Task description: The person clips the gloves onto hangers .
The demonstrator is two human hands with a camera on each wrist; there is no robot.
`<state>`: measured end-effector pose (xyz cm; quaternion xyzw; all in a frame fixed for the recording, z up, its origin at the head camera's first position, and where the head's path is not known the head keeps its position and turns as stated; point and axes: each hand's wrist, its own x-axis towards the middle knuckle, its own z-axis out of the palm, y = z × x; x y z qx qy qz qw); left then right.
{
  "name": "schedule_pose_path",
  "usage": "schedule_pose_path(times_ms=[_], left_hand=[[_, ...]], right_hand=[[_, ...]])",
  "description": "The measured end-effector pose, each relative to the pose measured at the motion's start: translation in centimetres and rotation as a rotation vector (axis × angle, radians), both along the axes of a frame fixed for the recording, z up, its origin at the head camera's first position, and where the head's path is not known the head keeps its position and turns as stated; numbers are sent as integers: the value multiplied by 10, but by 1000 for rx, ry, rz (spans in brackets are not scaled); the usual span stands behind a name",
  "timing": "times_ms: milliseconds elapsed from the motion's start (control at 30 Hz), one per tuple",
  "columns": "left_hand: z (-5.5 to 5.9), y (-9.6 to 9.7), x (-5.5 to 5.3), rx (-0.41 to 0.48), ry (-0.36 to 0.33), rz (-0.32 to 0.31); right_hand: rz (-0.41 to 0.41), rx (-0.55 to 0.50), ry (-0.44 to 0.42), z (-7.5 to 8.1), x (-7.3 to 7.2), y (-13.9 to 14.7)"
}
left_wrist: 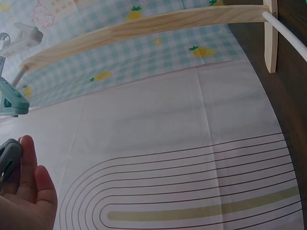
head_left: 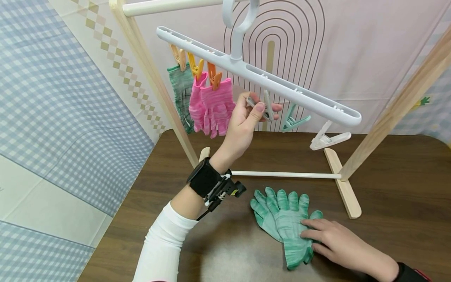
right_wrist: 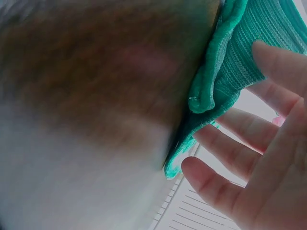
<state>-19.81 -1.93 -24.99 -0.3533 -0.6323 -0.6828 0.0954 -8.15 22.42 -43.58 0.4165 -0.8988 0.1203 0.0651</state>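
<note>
My left hand (head_left: 240, 127) is raised under the white hanger (head_left: 260, 74), its thumb and fingers holding a grey clothespin (head_left: 269, 105) that hangs there. The left wrist view catches only part of that clothespin (left_wrist: 8, 155) and the fingers behind it. Green knit gloves (head_left: 290, 225) lie overlapping on the table, fingers pointing away from me. My right hand (head_left: 338, 244) rests its extended fingers against their right side near the cuff. Up close in the right wrist view, the green knit cuff (right_wrist: 240, 62) lies by the spread fingers of that hand (right_wrist: 273, 148).
Pink gloves (head_left: 216, 105) and a dark green glove (head_left: 181, 96) hang at the hanger's left from beige, yellow and orange clothespins. A teal clothespin (head_left: 292, 119) and a white clothespin (head_left: 325, 139) hang to the right. A wooden frame (head_left: 398, 105) stands around the hanger.
</note>
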Motion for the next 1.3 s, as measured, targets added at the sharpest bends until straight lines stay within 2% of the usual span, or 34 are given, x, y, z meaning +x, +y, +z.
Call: schedule_pose_path(times_ms=[467, 633, 933, 1167, 1300], left_hand=[[3, 2, 0, -21, -8, 4], [3, 2, 0, -30, -3, 10], [2, 3, -1, -46, 2, 26], [2, 3, -1, -56, 7, 36], [2, 2, -1, -57, 8, 37]], right_hand=[[76, -82, 118, 2, -6, -3], [89, -166, 165, 8, -8, -7], [81, -319, 183, 23, -11, -12], [116, -451, 216, 25, -19, -14], [129, -486, 211, 25, -22, -16]])
